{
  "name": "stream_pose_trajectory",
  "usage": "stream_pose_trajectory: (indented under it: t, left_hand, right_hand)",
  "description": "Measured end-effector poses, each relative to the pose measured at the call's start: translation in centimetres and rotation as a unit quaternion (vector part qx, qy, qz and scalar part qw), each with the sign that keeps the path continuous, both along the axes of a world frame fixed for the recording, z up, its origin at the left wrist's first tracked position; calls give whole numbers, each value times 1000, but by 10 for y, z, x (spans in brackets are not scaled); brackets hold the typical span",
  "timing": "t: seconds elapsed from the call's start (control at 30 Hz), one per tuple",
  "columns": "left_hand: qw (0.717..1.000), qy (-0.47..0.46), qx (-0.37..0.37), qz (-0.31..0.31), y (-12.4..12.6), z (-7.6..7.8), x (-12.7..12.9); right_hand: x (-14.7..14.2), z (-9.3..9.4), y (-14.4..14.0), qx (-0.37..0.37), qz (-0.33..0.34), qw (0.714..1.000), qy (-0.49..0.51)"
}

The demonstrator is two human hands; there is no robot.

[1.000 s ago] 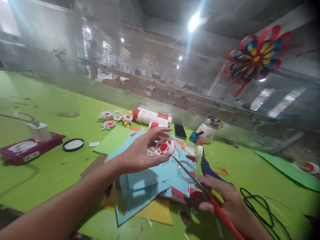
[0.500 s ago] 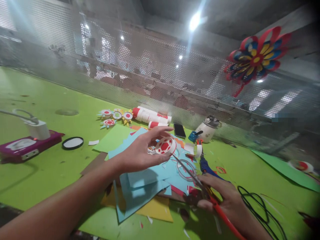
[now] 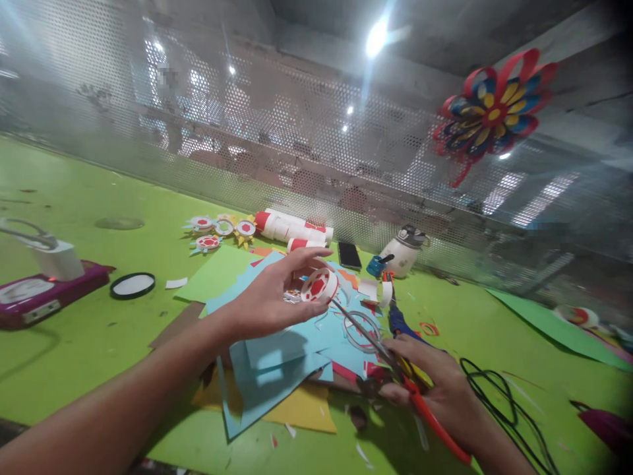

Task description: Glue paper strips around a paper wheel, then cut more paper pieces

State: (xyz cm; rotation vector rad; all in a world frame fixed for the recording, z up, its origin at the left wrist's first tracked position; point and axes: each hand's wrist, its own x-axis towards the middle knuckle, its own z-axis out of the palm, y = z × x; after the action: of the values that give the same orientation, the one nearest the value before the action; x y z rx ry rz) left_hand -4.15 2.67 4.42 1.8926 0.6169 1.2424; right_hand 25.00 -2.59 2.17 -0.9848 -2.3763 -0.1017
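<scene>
Over the bench point(image 3: 459, 316), left hand point(image 3: 271, 290) holds a paper disc point(image 3: 315, 288) showing no spikes, right hand point(image 3: 440, 382) scissors point(image 3: 376, 344); four spiked discs point(image 3: 206, 244) look finished, this one unfinished.

No text, label, brand, number or sign is legible anywhere in view.

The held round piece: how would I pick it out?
On the green table, find the blue paper. Above it, the left hand holds the white round piece patterned in red. Unlike the spiky rounds farther back, it shows no spikes.
</scene>
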Motion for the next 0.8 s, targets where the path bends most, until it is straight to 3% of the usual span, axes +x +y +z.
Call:
stream_pose_trajectory:
  t: [0.8]
  left_hand:
    - [999,-14,-35,-32,4,-5,0]
  right_hand:
    - [0,3,-3,-22,-31,999,-13]
